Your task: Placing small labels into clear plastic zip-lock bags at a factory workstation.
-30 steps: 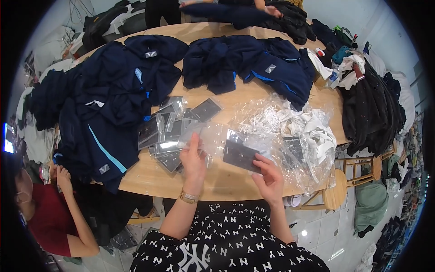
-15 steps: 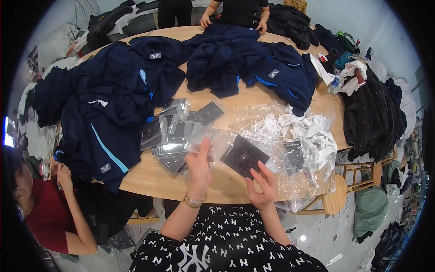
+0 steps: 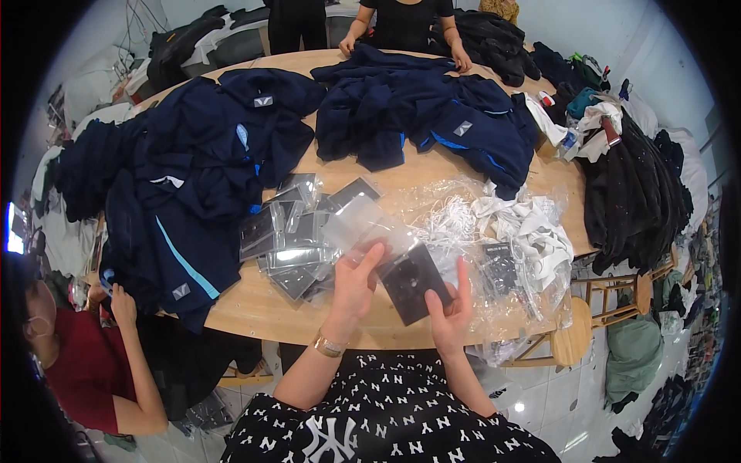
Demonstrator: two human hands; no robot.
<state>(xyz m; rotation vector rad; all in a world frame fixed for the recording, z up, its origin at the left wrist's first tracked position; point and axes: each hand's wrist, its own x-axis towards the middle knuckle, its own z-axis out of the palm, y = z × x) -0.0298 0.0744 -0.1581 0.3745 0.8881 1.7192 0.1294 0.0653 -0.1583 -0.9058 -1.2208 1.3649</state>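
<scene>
Over the table's (image 3: 251, 312) near edge, black card (image 3: 414, 285) is pinched by right hand (image 3: 451, 319), clear sleeve (image 3: 361, 220) by left hand (image 3: 355, 290). Card probably stiff — best edge-held.

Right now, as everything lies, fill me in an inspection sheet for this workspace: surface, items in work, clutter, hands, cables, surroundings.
Surface: wood-grain tabletop, much of it covered by navy garments.
Items in work: black card and clear plastic sleeve, overlapping; whether the card is inserted cannot be told. More sleeved cards lie piled to the left.
Clutter: crumpled clear plastic and white cords, right side.
Hands: left hand holds the sleeve; right hand pinches the card.
Cables: thin, dangling along the far-left wall.
Surroundings: co-worker in dark red at left, another in black opposite; wooden stool at right.
</scene>
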